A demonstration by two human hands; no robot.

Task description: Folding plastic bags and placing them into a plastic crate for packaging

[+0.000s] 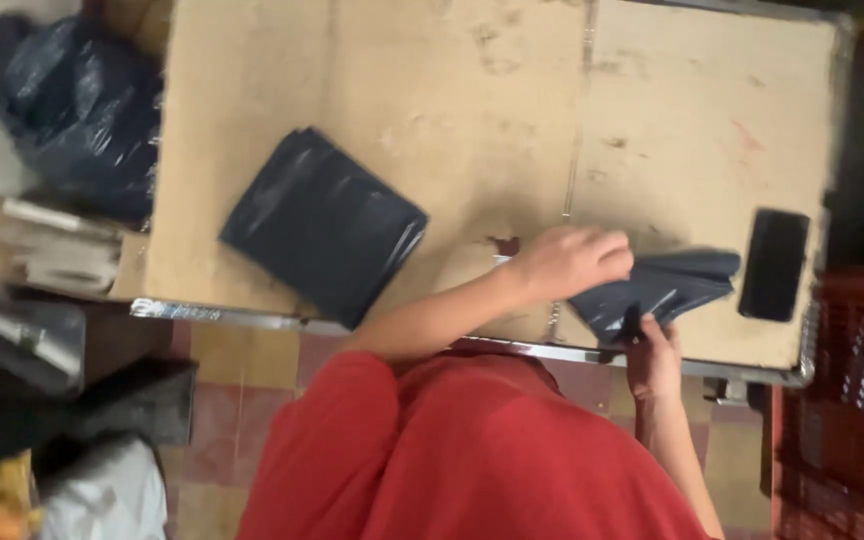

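on the worktable's near edge, two hands work one dark bag

at the right end of the cardboard-covered table (472, 110), both hands meet on a dark grey plastic bag (682, 282) that lies crumpled and partly folded near the metal-trimmed front edge. the left hand (572, 262) reaches across from the middle of the table and rests on the bag's left end, fingers curled down and closed over the plastic, knuckles up; how tightly it pinches is hidden beneath the hand. the right hand (654, 358) comes up from below the table edge and holds the bag's lower corner, with the thumb and fingers closed on a small fold of the dark film. the bag fans out to the right from between the two hands, touching the tabletop.

just beside the bag's right tip lies a black phone (774, 264), flat and screen up, apart from both hands. well to the left on the same table sits a stack of folded dark bags (322, 225), square and neat, one corner hanging near the front edge. off the table's left end a bulging dark sack (67, 105) shows, blurred. the person wears a red garment (472, 450), and a red crate (842, 400) stands at the right.
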